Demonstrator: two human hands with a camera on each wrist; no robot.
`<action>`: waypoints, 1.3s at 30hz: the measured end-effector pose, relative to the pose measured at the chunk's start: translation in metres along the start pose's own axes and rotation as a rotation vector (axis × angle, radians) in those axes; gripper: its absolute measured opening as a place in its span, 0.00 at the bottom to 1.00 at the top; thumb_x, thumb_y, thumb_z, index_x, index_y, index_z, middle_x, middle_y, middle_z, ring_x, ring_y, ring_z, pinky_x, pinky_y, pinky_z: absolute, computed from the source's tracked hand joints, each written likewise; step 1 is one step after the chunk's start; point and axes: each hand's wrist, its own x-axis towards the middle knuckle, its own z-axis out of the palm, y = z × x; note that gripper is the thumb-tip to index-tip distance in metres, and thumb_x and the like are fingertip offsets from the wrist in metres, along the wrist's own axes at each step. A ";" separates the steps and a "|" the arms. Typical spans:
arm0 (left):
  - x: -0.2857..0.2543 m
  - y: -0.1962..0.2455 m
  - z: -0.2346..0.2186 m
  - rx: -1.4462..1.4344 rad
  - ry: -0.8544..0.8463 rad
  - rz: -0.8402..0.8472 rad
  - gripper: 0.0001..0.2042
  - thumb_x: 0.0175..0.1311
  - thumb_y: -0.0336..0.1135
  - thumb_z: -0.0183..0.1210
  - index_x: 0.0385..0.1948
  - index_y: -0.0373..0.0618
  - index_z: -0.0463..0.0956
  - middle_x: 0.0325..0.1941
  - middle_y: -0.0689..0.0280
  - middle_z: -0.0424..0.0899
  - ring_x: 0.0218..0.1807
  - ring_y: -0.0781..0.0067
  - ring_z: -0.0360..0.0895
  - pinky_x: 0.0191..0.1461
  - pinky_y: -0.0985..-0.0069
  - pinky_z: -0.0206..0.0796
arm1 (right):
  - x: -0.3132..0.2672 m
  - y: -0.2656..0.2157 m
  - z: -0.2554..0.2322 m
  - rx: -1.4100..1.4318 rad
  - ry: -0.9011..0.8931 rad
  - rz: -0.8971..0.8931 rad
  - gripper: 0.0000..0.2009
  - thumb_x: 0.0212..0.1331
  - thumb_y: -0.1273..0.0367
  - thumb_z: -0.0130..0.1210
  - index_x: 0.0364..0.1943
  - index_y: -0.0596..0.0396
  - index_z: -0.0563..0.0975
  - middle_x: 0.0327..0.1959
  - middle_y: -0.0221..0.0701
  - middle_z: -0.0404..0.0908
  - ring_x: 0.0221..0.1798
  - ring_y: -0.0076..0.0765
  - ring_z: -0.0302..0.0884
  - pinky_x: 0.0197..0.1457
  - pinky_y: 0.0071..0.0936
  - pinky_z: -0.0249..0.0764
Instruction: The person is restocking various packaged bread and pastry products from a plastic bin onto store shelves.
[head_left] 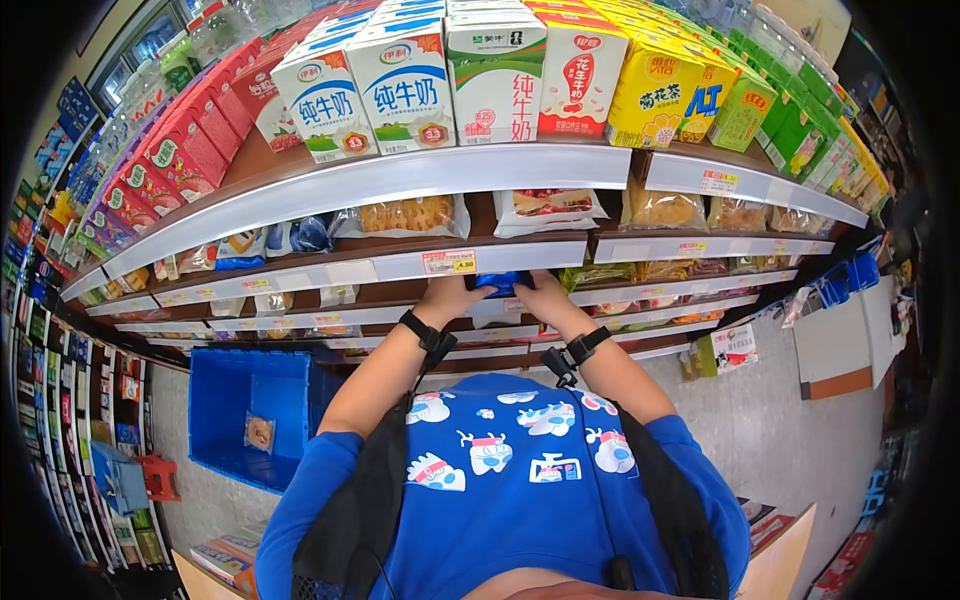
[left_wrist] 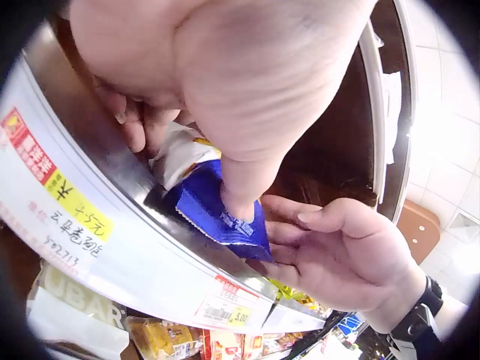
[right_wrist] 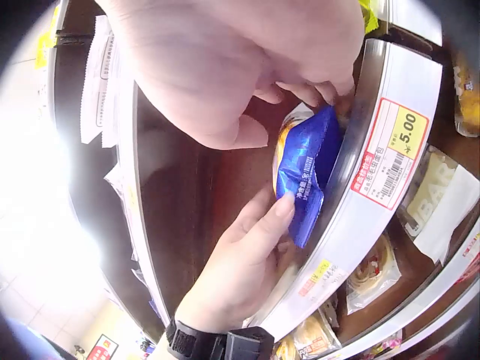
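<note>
A blue foil packet [head_left: 503, 283] with white and yellow parts lies at the front of a middle shelf, between both hands. My left hand [head_left: 450, 298] grips it, the thumb on the blue foil [left_wrist: 217, 206] in the left wrist view. In the right wrist view the left hand [right_wrist: 247, 259] has its thumb on the packet [right_wrist: 304, 172]. My right hand [head_left: 550, 300] is at the packet's other side; its fingers [left_wrist: 289, 240] reach the foil's edge, loosely bent, the thumb held away from it. The right hand's fingertips are partly hidden behind the packet.
Milk cartons [head_left: 410, 85] line the shelf above, over wrapped breads [head_left: 408, 214]. Price labels [right_wrist: 390, 154] run along the shelf edge. A blue crate [head_left: 215, 400] with one packaged item [head_left: 260, 433] stands on the floor at the left. Lower shelves hold more packets [left_wrist: 161, 337].
</note>
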 end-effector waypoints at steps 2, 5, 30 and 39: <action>-0.012 0.017 -0.016 0.030 0.027 0.005 0.30 0.50 0.39 0.72 0.55 0.41 0.71 0.52 0.54 0.78 0.55 0.56 0.75 0.60 0.66 0.66 | -0.011 0.002 -0.002 0.013 0.031 -0.002 0.25 0.55 0.70 0.55 0.59 0.58 0.70 0.58 0.46 0.74 0.58 0.46 0.73 0.63 0.34 0.66; -0.039 0.026 -0.043 0.086 -0.003 -0.121 0.31 0.53 0.40 0.69 0.58 0.42 0.70 0.56 0.52 0.78 0.53 0.51 0.76 0.60 0.63 0.66 | -0.031 0.012 -0.006 -0.008 0.129 -0.114 0.27 0.55 0.70 0.54 0.62 0.59 0.67 0.62 0.49 0.69 0.64 0.53 0.67 0.67 0.38 0.64; -0.240 -0.004 -0.110 -0.462 -0.228 -0.217 0.18 0.68 0.28 0.54 0.59 0.43 0.69 0.49 0.67 0.79 0.43 0.81 0.74 0.47 0.81 0.68 | -0.238 -0.018 0.082 0.499 0.373 0.201 0.12 0.68 0.75 0.46 0.51 0.59 0.75 0.41 0.32 0.80 0.42 0.25 0.78 0.48 0.22 0.73; -0.296 0.027 -0.082 -0.430 -0.256 -0.223 0.19 0.65 0.31 0.58 0.57 0.41 0.70 0.48 0.62 0.80 0.44 0.74 0.77 0.50 0.76 0.71 | -0.310 -0.019 0.087 0.490 0.380 0.251 0.11 0.68 0.74 0.47 0.51 0.60 0.75 0.41 0.32 0.80 0.40 0.25 0.78 0.48 0.22 0.73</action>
